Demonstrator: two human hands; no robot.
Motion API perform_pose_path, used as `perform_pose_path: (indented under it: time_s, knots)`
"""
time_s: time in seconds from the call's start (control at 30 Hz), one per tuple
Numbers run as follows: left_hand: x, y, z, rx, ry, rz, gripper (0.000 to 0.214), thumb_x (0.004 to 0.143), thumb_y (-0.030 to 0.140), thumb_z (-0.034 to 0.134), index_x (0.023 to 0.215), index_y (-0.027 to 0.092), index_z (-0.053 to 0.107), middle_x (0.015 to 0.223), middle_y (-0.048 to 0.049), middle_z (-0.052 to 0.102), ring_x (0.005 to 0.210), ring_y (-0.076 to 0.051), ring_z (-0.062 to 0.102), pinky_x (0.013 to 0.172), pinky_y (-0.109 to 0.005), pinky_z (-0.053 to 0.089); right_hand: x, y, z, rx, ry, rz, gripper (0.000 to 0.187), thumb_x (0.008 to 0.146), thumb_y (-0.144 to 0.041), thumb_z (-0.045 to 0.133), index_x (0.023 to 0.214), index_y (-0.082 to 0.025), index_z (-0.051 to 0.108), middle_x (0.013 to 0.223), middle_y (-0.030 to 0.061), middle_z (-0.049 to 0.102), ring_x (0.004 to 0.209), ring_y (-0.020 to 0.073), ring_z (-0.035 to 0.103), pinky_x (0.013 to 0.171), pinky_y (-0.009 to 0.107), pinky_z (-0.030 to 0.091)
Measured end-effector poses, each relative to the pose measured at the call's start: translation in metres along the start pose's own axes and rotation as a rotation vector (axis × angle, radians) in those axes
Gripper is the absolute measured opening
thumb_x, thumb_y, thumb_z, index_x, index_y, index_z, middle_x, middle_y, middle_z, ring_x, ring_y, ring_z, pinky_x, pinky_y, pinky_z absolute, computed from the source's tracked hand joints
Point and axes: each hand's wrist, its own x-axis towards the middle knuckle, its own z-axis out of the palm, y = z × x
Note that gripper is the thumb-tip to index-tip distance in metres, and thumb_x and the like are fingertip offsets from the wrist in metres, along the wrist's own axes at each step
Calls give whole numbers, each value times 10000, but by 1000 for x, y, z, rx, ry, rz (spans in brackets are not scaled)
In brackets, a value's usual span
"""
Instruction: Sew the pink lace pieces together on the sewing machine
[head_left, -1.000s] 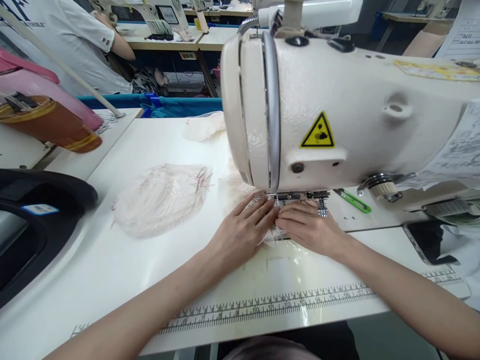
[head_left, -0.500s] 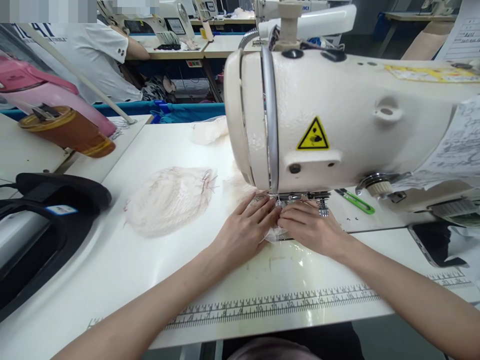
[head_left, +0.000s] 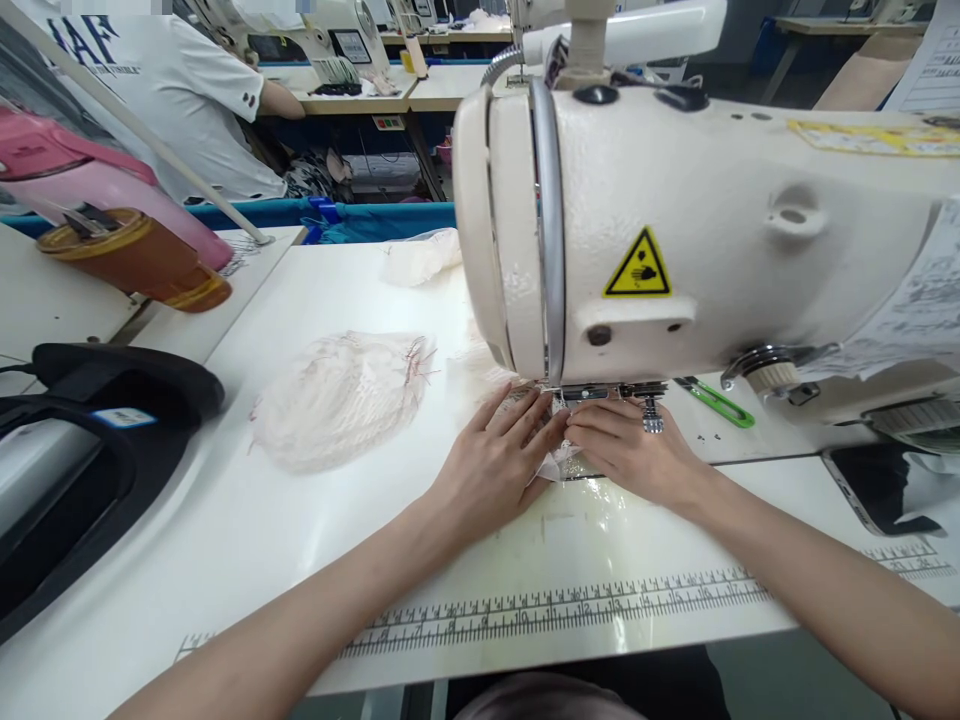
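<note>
My left hand [head_left: 487, 465] lies flat with its fingers stretched out, on sheer pale fabric [head_left: 551, 468] beside the presser foot of a white sewing machine [head_left: 705, 230]. Close by on the right, my right hand [head_left: 641, 450] has its fingers bent and pressed together on the same fabric, just under the machine head. The fingertips of both hands nearly meet in front of the needle area. Most of the fabric is hidden beneath the hands and the machine. A separate sheer, lacy piece [head_left: 341, 405] with reddish threads rests on the table to the left.
Another pale piece [head_left: 424, 260] lies behind. Right of the needle are a green-handled cutter [head_left: 720, 403] and a phone [head_left: 874, 485]. A black object [head_left: 127, 390], an amber container [head_left: 135, 262] and a pink bottle [head_left: 150, 205] stand left. A printed ruler [head_left: 555, 615] runs along the front edge. A person sits beyond.
The view has shifted slightly, so the machine appears a little further right. A small gap now shows between my fingertips, and the fabric between the hands has moved slightly.
</note>
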Motion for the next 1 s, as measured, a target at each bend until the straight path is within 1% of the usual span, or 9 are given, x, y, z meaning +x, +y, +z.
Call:
perform_pose_path:
  time_s: [0.17,0.27,0.37,0.43,0.53,0.63,0.77,0.9,1.0]
  knots:
    - [0,0,1,-1,6,-11,457,935,308,402,1351,141,489,1298,-125,586,1257,-284,501,1113,-520,308,2,1,-3,-8,-19,22,194,877,-111,485,840,-203,651,930,-15,704,775,132,605,608,296,360]
    - [1,-1,1,3,13,-21,447,930,291,413,1342,143,502,1299,-135,582,1258,-288,499,1109,-520,313,3,1,-6,-25,-2,20,196,884,-120,482,833,-202,653,908,-26,708,736,129,599,619,302,367]
    - [2,0,0,11,10,-31,444,919,291,448,1332,143,513,1303,-142,577,1262,-295,496,1102,-518,329,4,2,-7,-43,13,21,195,885,-123,483,868,-205,659,931,-28,712,720,127,603,637,305,383]
    - [2,0,0,23,6,-33,437,915,288,462,1323,140,521,1305,-143,576,1258,-299,500,1098,-522,336,4,3,-7,-46,-1,16,202,890,-126,476,898,-204,662,965,-24,713,730,129,611,654,303,401]
    - [0,0,0,44,15,26,422,923,227,437,1318,98,514,1323,-140,563,1255,-286,507,1111,-515,327,3,4,-4,-27,-19,-14,201,895,-120,472,909,-192,659,999,-4,711,799,137,627,684,292,430]
    - [-3,-3,2,35,47,100,411,931,157,392,1312,58,507,1333,-128,553,1252,-258,514,1107,-468,360,0,3,0,-21,-55,-57,209,887,-70,477,940,-176,649,1013,25,708,912,152,625,750,288,455]
    - [-6,-11,2,-18,37,157,412,920,154,394,1299,50,517,1338,-121,546,1257,-245,509,1115,-447,364,-3,-3,4,-51,-82,-42,247,868,-22,493,978,-188,639,1025,25,706,1034,157,597,854,296,450]
    - [-5,-19,1,-34,29,174,428,889,138,397,1284,46,532,1335,-126,546,1251,-241,516,1110,-422,383,-2,-8,6,-71,-46,-67,244,869,-24,493,982,-188,634,1015,4,709,1069,142,585,897,288,441]
    - [-5,-23,1,-26,33,171,429,879,126,390,1272,45,542,1328,-129,551,1243,-234,523,1096,-399,404,2,-11,7,-73,-28,-87,244,866,-20,482,973,-177,634,1003,3,712,1050,138,594,919,297,448]
